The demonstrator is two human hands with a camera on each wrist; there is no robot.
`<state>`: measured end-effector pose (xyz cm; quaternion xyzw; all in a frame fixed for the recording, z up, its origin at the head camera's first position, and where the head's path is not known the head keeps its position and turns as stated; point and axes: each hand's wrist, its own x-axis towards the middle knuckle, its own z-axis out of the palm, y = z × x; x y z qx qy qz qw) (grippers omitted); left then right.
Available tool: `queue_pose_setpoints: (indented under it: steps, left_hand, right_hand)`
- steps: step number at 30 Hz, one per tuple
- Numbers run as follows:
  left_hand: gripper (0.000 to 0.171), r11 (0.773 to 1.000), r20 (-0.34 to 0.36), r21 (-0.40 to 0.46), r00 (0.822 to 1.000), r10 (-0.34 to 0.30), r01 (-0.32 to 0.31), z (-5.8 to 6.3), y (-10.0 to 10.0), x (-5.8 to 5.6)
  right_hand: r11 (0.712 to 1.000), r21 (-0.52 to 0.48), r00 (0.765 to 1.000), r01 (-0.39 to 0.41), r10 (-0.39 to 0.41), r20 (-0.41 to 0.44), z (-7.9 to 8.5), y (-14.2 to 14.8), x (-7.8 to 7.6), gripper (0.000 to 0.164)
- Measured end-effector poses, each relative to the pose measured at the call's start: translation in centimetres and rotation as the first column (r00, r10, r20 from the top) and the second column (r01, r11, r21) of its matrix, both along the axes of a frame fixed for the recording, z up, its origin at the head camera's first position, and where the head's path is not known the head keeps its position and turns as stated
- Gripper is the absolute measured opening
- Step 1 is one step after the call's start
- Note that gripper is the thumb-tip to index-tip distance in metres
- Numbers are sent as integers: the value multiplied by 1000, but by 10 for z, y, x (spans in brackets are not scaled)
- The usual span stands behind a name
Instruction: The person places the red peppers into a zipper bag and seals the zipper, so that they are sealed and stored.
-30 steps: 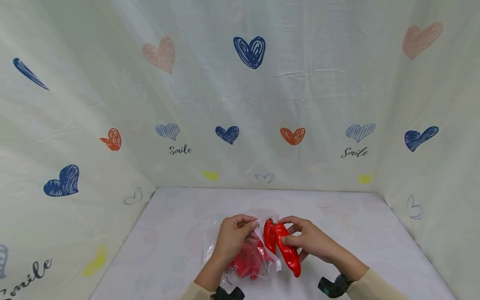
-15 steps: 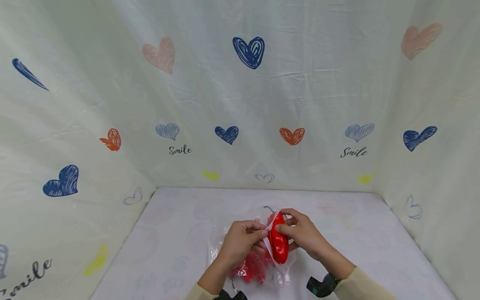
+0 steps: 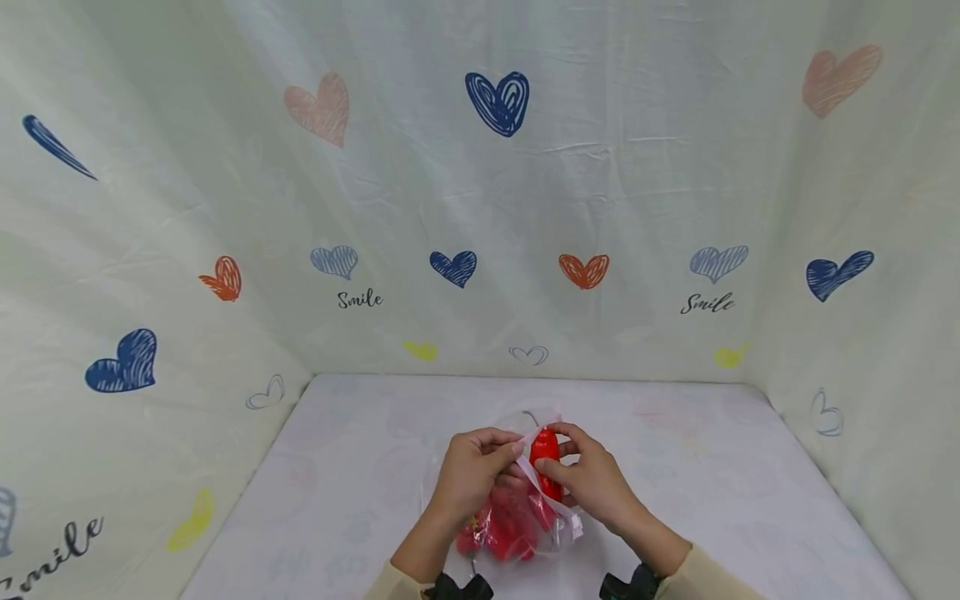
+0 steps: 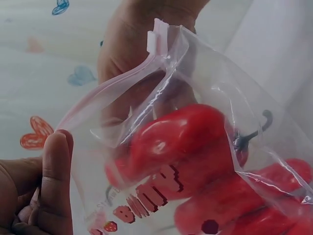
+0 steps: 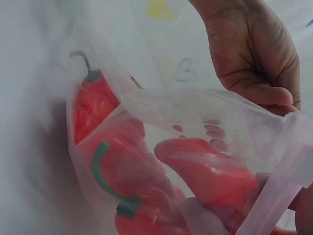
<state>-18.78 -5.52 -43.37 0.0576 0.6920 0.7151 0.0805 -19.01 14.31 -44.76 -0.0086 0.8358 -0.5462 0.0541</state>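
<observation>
A clear zip bag with a pale pink closure strip stands between my hands, its mouth facing right. My left hand pinches the bag's edge beside the mouth. My right hand grips a glossy red pepper at the opening, its fingers partly behind the plastic. In the left wrist view, the red pepper shows through the bag, over several other red peppers. In the right wrist view, green stems show on the bagged peppers, and the held pepper lies within the bag's outline.
The bag sits over a white table. A pale curtain printed with hearts and "Smile" encloses the table at the back and sides. Black wrist cameras are strapped below both hands.
My right hand has moved left, carrying the red pepper from beside the bag into its mouth. My left hand has kept its pinch on the bag's edge.
</observation>
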Motion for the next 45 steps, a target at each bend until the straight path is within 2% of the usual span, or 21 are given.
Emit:
queue_pose_setpoints:
  steps: [5,13,18,22,25,28,32,35,40,45]
  left_hand:
    - [25,1000,-8,2,1000,8,-8,0,-2,-1]
    - [26,1000,-17,25,1000,14,-14,-2,-4,-2]
    - [26,999,-7,29,1000,19,-19,-3,-6,-1]
    - [27,999,5,16,1000,31,-31,-2,-8,-1]
    - [27,999,11,-3,999,44,-44,-2,-10,0]
    - [28,998,6,-19,998,55,-55,-2,-11,1]
    - [27,998,1,-33,998,59,-59,-3,-10,2]
    - [25,998,2,-34,999,51,-50,-4,-9,2]
    - [23,998,-8,-55,999,42,-42,-7,-6,3]
    - [20,997,-19,-77,999,30,-31,-10,-2,3]
  right_hand:
    - [999,36,1000,-16,17,-8,1,-2,0,66]
    - [993,54,994,-109,109,5,-1,-2,3,67]
    - [992,59,993,-113,114,-14,-3,-1,5,59]
    - [995,58,996,-76,79,-40,-2,3,6,50]
    - [998,65,996,-19,25,-81,0,8,5,39]
    - [994,93,990,54,-41,-136,2,14,1,30]
    - [981,145,976,130,-101,-194,0,20,-7,28]
    - [982,151,982,115,-89,-168,-5,22,-12,31]
    - [996,74,998,46,-43,-47,-12,22,-16,33]
    - [998,41,999,43,-43,-6,-11,22,-17,34]
